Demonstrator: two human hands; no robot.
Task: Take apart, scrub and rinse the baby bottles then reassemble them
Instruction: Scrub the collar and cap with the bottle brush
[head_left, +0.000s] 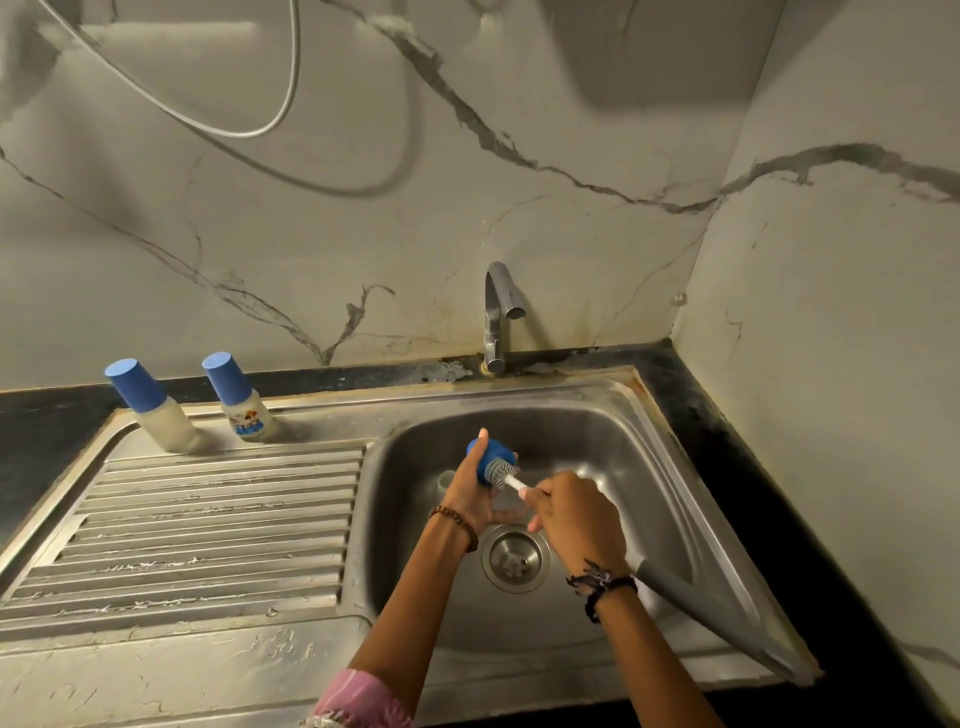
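The left hand (475, 496) was curled round a blue bottle cap (491, 460), holding it over the sink basin (597, 441) just below the middle of the frame, with the cap's open mouth turned toward the right. The right hand (574, 517) was closed round the handle of a bottle brush (506, 475), whose grey bristled head sat at or just inside the cap's mouth; the white stem ran back into the fist and a grey handle end stuck out past the wrist toward the lower right. Both hands were shut tight on what they held, nothing spread or slack.

Judging by that, the work stood at the scrubbing of one cap, so one bottle looked to be taken apart already. A pale, clear shape lay in the basin behind the left hand, perhaps that bottle's body, though it was too dim to say for sure. No water could be seen running from the tap (498, 317) at the back of the sink.

Toward the left of the frame, two baby bottles (244, 405) with their blue caps on stood on the back edge of the ribbed draining board (208, 525), near each other. Those seemed either untouched or finished; the picture could not settle which. Rinsing and reassembly of the piece in hand plainly remained.
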